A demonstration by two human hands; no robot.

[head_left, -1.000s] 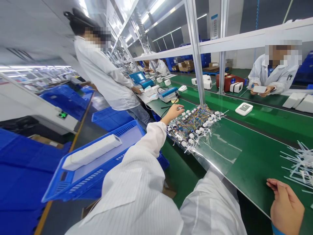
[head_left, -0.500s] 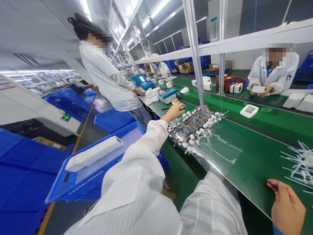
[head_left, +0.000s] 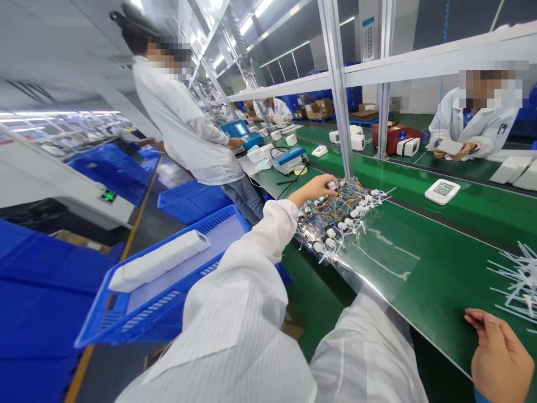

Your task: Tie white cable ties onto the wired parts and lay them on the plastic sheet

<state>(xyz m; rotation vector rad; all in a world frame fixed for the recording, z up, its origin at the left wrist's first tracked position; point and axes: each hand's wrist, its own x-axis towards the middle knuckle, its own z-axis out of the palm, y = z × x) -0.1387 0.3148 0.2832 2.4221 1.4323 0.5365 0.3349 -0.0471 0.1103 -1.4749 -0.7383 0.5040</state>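
My left hand [head_left: 318,188] reaches out over a heap of small wired parts [head_left: 339,215] with white and black ends and coloured leads, lying on a clear plastic sheet [head_left: 377,254] on the green bench [head_left: 440,268]. Its fingers pinch one small white-ended part at the top of the heap. My right hand [head_left: 497,358] rests at the bench's near edge at the lower right, fingers loosely curled with nothing seen in them. A pile of white cable ties [head_left: 514,277] lies just beyond it.
A blue crate [head_left: 126,313] holding a long white casing [head_left: 161,260] stands at my left. A person in a white coat [head_left: 188,129] stands at the bench further along. Another person [head_left: 478,129] sits opposite holding a white device. White devices [head_left: 442,191] lie on the conveyor.
My left hand has moved a little to the right, from the heap's far left edge onto its top, and closed on one part. My right hand has barely shifted.
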